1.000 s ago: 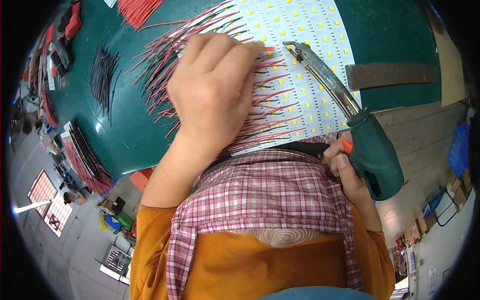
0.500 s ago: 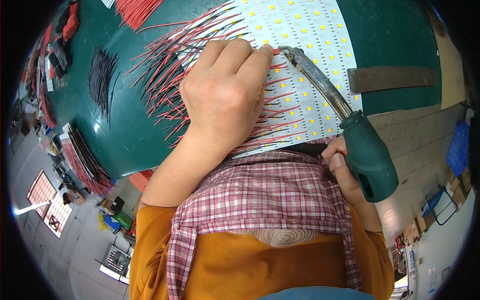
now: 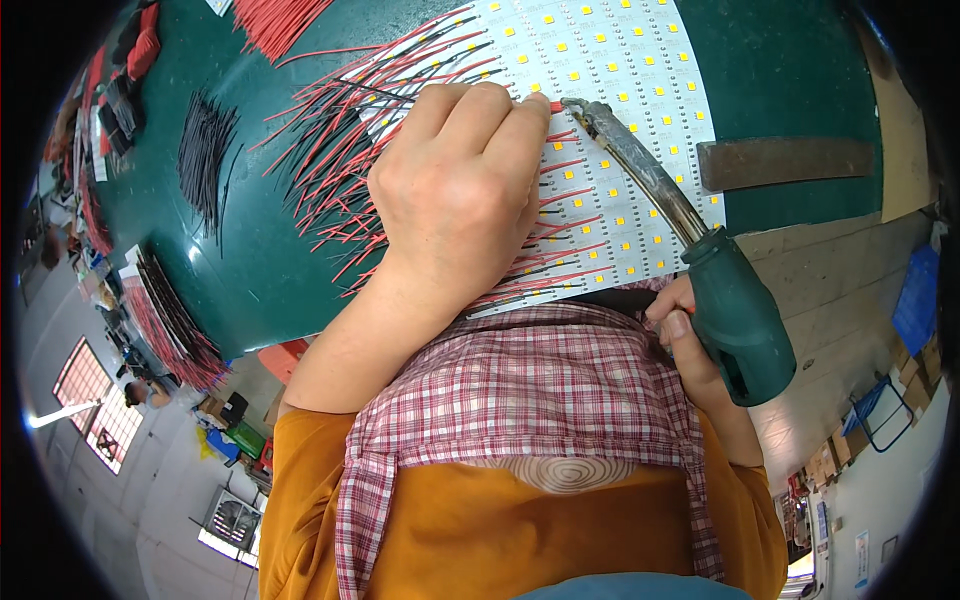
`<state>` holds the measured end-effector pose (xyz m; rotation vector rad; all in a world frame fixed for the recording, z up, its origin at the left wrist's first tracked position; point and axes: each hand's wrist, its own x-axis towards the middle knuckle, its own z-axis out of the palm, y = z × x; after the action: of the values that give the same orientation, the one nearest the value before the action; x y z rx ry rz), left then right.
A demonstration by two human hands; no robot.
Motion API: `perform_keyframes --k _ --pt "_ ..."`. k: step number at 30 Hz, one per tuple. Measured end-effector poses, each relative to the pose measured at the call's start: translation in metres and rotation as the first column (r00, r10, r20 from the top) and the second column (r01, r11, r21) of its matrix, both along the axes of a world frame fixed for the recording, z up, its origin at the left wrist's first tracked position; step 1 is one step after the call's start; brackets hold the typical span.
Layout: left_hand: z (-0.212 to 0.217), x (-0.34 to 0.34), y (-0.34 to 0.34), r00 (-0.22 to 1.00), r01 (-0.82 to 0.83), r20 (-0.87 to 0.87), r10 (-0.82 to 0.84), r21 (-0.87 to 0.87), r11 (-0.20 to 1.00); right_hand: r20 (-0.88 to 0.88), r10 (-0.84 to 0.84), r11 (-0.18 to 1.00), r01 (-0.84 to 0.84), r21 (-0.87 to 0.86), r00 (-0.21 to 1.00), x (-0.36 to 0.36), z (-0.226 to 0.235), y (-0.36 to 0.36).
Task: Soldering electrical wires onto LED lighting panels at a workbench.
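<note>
A white LED board (image 3: 640, 150) with rows of yellow chips lies on the green table. Red and black wires (image 3: 335, 190) fan out from its left side and cover part of it. My left hand (image 3: 455, 190) is closed over the board, its fingertips pinching a red wire (image 3: 556, 106) whose end points right. My right hand (image 3: 685, 325) grips the green handle of a soldering iron (image 3: 740, 310), partly hidden behind it. The iron's dark, crusted tip meets the red wire's end at the board; the exact contact is too small to tell.
A flat dark metal bar (image 3: 785, 163) lies across the board's right edge. Left on the table are a bundle of black wires (image 3: 207, 160) and, farther back, a bundle of red wires (image 3: 275, 22). More red and black wires (image 3: 175, 325) hang at the table's left edge.
The board and my left hand have shifted very slightly to the right and nearer. The soldering iron has stayed almost in place, its tip still at the wire.
</note>
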<state>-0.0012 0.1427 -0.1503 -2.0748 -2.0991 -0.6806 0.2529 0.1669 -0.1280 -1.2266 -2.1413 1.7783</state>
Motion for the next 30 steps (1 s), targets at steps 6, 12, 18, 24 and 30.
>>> perform_keyframes --k 6,12,18,24,30 --pt "0.001 0.001 -0.001 1.000 -0.003 -0.009 0.003 0.003 1.000 -0.160 -0.131 0.978 0.100 -0.183 0.978 0.001 0.003 0.003" --pt "0.001 0.001 -0.002 1.000 -0.003 -0.027 0.003 -0.007 1.000 -0.219 -0.127 0.984 0.095 -0.150 0.967 -0.001 -0.002 -0.001" --pt "0.016 -0.010 0.001 0.997 -0.047 -0.061 0.054 0.097 0.994 -0.174 -0.113 0.992 0.101 -0.077 0.978 -0.009 0.001 0.002" --pt "0.002 -0.009 0.000 0.999 -0.034 -0.040 0.032 -0.050 0.998 -0.054 0.015 0.998 -0.019 -0.067 0.998 -0.004 0.000 0.000" --pt "-0.002 -0.008 0.002 0.999 -0.022 -0.034 0.022 0.000 1.000 -0.146 -0.144 0.983 0.125 -0.131 0.979 -0.011 0.003 -0.002"
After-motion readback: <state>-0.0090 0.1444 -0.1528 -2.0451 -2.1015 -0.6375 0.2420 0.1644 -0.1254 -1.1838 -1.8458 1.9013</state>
